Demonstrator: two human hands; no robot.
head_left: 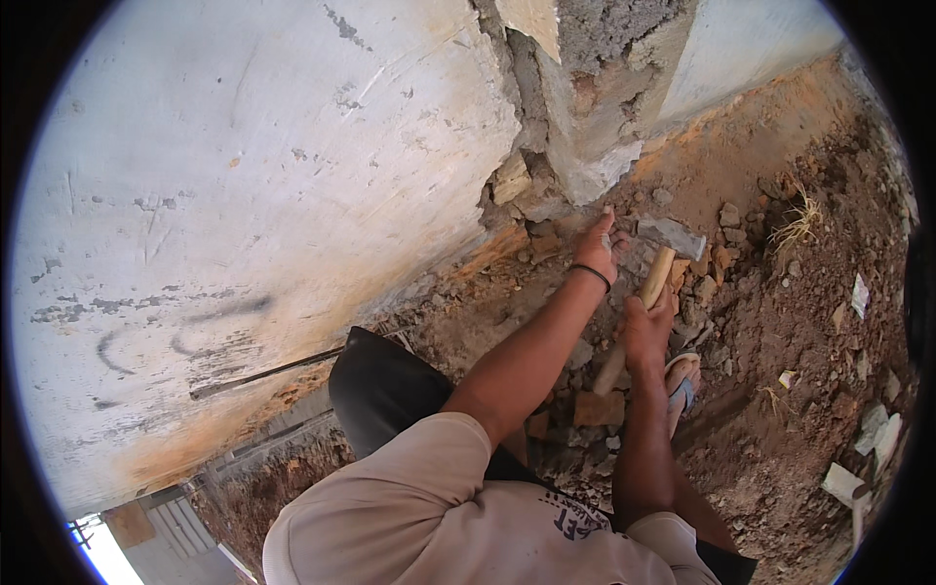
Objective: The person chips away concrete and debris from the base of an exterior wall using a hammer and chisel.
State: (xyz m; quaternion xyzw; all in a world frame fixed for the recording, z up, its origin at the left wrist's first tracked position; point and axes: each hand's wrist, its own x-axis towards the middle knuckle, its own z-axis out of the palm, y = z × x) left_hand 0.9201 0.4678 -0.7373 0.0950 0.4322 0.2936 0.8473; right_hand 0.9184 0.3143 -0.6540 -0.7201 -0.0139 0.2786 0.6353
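My right hand (646,336) is wrapped round the wooden handle of a hammer (657,275). The hammer's heavy grey metal head is at the far end, over broken rubble, and the handle's butt sticks out below my fist. Just left of the hammer head, my left hand (595,250), with a black band at the wrist, is at the foot of a broken concrete column (595,171). Its fingers look curled and dusty, with one digit pointing toward the column. Whatever they may grip is hidden.
A white plastered wall (263,156) with a ragged broken edge rises at the left. Loose bricks (598,409) and stones lie under my arms. My sandalled foot (682,380) stands beside the rubble. Brown soil (780,439) with debris slopes away at the right.
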